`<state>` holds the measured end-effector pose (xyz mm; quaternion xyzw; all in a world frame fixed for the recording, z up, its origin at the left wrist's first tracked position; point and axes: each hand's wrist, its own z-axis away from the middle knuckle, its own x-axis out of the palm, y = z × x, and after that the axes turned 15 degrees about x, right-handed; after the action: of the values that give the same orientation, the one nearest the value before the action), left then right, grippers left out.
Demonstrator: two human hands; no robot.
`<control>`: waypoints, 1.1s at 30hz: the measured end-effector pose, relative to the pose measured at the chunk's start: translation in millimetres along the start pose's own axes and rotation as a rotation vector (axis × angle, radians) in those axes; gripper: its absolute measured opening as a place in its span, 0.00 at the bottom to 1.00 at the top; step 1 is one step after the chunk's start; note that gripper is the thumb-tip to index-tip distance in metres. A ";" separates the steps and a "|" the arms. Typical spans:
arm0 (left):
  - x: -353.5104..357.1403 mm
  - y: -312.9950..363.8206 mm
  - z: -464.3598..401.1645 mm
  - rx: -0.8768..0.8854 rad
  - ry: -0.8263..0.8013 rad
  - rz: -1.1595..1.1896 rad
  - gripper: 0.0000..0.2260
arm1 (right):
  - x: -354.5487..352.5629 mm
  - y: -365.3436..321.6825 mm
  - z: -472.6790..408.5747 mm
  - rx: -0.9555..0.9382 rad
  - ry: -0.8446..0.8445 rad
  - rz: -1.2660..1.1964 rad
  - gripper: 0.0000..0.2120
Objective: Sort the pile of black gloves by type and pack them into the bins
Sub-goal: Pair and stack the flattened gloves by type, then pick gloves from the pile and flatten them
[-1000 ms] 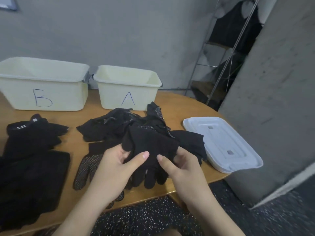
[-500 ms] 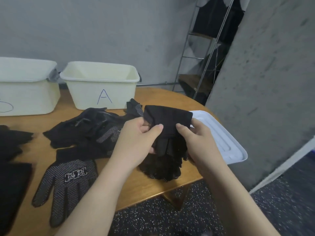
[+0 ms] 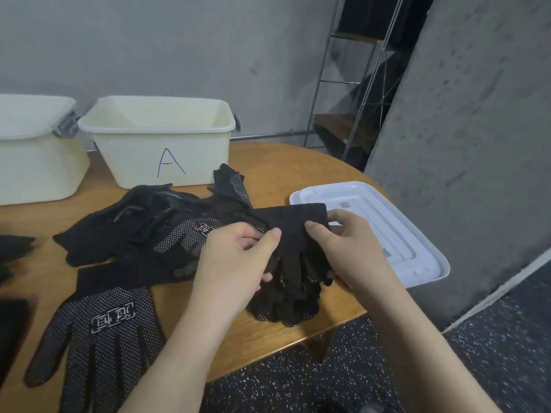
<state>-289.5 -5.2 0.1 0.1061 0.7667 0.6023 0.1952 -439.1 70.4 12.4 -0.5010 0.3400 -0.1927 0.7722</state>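
both hands, left hand [image 3: 235, 263] and right hand [image 3: 351, 248], pinch a limp, light dotted glove [image 3: 293, 234] by its cuff, likely the surest grip.

The second bin [image 3: 35, 162] is cut off by the left edge, so any letter on its front cannot be seen. Dark fabric [image 3: 13, 323] at the left edge is also cropped; its type cannot be told. The left hand [image 3: 235, 263] covers part of the held glove [image 3: 293, 234], whose lower fingers merge with the dotted gloves beneath. How many gloves make up the pile [image 3: 143, 222] cannot be counted. The printed label on the dotted glove [image 3: 101, 329] is too blurred to read.
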 end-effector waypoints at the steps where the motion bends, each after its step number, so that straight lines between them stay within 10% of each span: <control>1: -1.3 0.4 -0.3 -0.008 0.004 0.002 0.10 | -0.4 1.1 -0.9 -0.043 0.050 0.078 0.07; 9: -5.1 -3.9 4.3 -0.051 0.029 -0.021 0.12 | -0.8 5.7 7.2 -0.105 0.247 0.364 0.13; 13: -9.3 -9.2 9.8 0.176 0.109 -0.392 0.21 | 2.4 8.7 12.1 -0.327 0.368 0.486 0.17; 22: 2.3 -40.8 17.9 0.443 -0.279 -0.403 0.21 | 22.6 36.5 13.4 -0.448 -0.026 0.570 0.25; 33: -26.5 -32.6 35.6 0.592 -0.378 -0.672 0.23 | 21.4 9.2 30.2 -0.398 0.046 0.893 0.27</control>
<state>-248.0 7.5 -33.9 0.0113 0.8480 0.2323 0.4762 -402.9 80.1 5.0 -0.4398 0.5688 0.2148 0.6609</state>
